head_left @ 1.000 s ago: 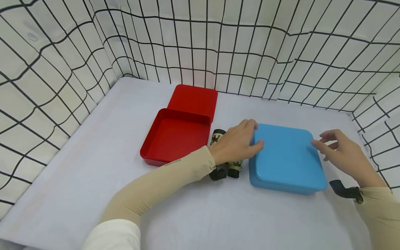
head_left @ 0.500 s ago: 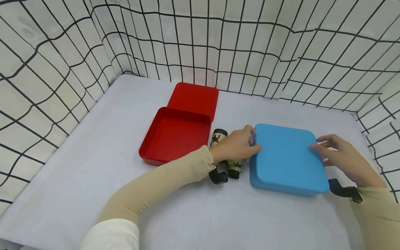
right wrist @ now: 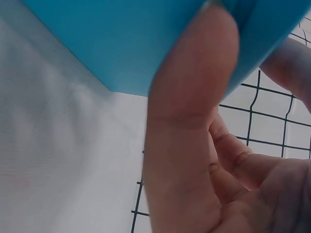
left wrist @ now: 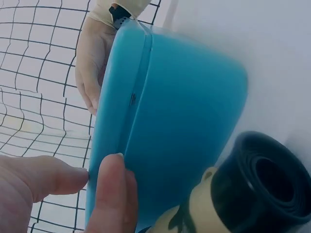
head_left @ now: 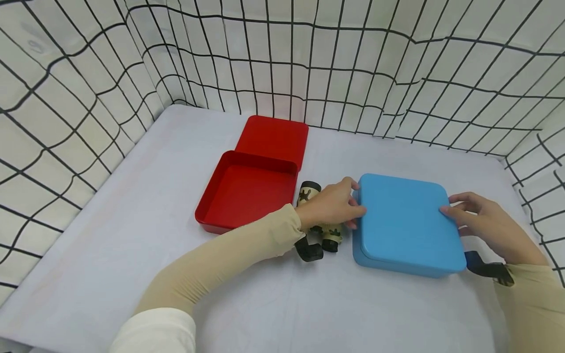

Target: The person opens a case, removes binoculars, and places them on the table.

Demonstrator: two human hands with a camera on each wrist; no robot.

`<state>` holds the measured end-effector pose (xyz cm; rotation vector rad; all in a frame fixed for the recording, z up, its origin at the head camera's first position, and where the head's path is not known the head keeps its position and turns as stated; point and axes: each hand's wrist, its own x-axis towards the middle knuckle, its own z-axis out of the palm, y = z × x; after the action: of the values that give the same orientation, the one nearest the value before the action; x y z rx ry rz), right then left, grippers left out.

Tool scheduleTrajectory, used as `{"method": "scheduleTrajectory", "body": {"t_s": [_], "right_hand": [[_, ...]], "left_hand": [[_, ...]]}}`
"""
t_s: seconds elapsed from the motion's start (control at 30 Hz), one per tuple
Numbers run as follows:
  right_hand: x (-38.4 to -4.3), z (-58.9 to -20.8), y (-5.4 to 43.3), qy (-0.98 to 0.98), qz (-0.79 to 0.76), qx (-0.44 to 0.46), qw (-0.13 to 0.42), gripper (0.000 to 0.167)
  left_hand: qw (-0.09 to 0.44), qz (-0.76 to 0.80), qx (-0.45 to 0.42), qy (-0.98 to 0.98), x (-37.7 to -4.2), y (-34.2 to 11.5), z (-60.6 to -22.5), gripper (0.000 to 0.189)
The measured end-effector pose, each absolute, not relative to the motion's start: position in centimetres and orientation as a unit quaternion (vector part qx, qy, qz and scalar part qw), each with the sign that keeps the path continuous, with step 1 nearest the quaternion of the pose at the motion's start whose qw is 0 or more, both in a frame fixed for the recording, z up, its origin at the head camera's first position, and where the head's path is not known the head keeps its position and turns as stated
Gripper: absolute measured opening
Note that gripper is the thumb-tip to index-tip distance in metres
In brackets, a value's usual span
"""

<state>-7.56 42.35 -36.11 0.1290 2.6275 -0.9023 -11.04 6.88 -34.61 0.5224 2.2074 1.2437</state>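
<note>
A closed blue box with rounded corners lies flat on the white surface, right of the middle in the head view. My left hand holds the left edge of its lid, thumb on top and fingers at the seam, as the left wrist view shows. At the opposite edge my right hand grips the lid's rim, thumb on top and a finger against the side. Camouflage-patterned binoculars lie under my left wrist, partly hidden; one black eyecup shows close up in the left wrist view.
An open red box, its lid folded back behind it, stands left of the binoculars. Black wire mesh walls the white surface at the back and both sides.
My right hand has come in from beside the blue box onto its lid's edge. The left hand has drawn slightly left and down to the lid's rim. The box stays closed.
</note>
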Motion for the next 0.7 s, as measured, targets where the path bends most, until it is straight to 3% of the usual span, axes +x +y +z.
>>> {"method": "scheduleTrajectory", "body": {"t_s": [0.7], "right_hand": [[-7.55,-36.13,42.35,0.925,-0.329,0.041,0.186,0.082]], "left_hand": [[0.301,0.482,0.149,0.809,-11.19,6.92,-34.36,0.065]]}}
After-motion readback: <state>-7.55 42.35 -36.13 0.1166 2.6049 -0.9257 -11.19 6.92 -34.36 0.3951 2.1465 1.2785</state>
